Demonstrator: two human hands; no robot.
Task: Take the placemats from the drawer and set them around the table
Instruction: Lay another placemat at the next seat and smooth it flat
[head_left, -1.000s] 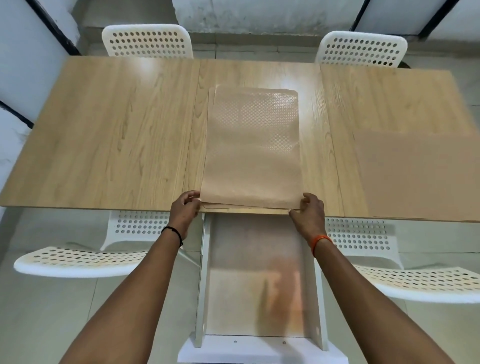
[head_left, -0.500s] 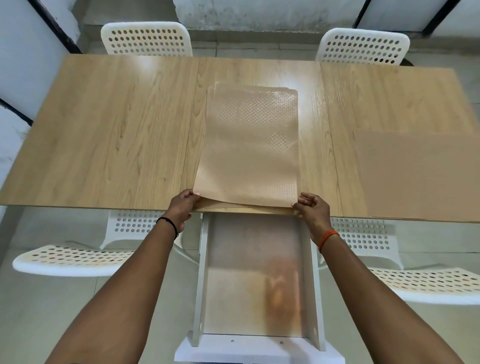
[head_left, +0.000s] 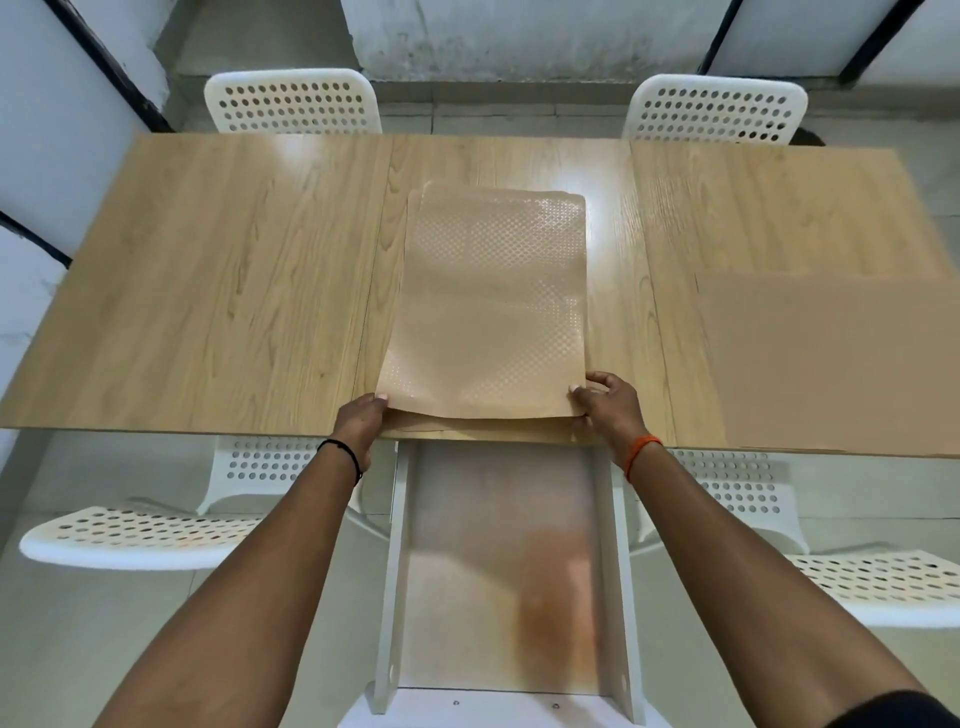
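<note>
Pale wood table (head_left: 218, 291) carries the placemat stack (head_left: 488, 296) at its near middle edge, where left hand (head_left: 358, 421) and right hand (head_left: 605, 402) pinch the thin, floppy top sheet's near corners, likely the surest hold.

Both hands' fingers (head_left: 375, 402) on top placemat (head_left: 488, 306), near table (head_left: 218, 291) edge.
</note>
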